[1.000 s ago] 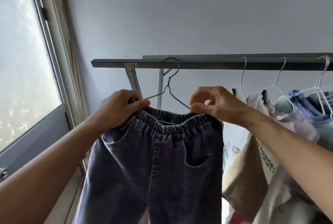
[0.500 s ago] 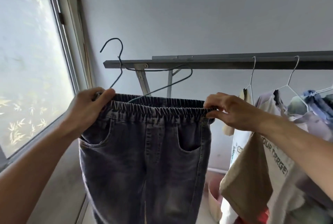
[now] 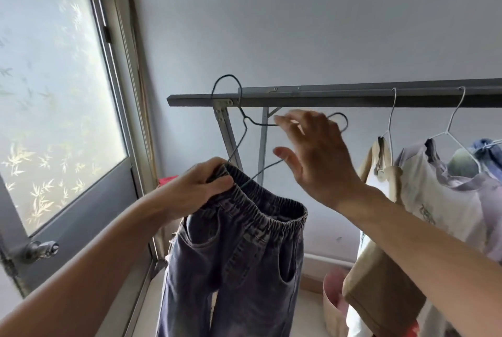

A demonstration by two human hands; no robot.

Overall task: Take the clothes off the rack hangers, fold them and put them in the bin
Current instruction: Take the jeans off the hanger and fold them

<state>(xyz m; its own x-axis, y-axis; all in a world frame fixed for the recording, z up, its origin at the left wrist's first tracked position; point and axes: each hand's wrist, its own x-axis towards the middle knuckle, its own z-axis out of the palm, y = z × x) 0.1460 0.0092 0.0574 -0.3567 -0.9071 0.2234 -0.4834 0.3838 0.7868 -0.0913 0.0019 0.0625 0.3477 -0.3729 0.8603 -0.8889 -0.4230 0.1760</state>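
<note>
The right hand (image 3: 312,154) has let go of the waistband and now reaches, fingers spread, for the dark wire hanger (image 3: 245,120). The left hand (image 3: 198,190) grips the jeans (image 3: 239,260) by the waistband, near and below the rack bar (image 3: 353,99).

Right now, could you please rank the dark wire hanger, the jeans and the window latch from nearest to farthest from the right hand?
1. dark wire hanger: at the right hand's fingertips, up by the rack.
2. jeans: just below, gripped by the left hand.
3. window latch: far off, lower left.
</note>
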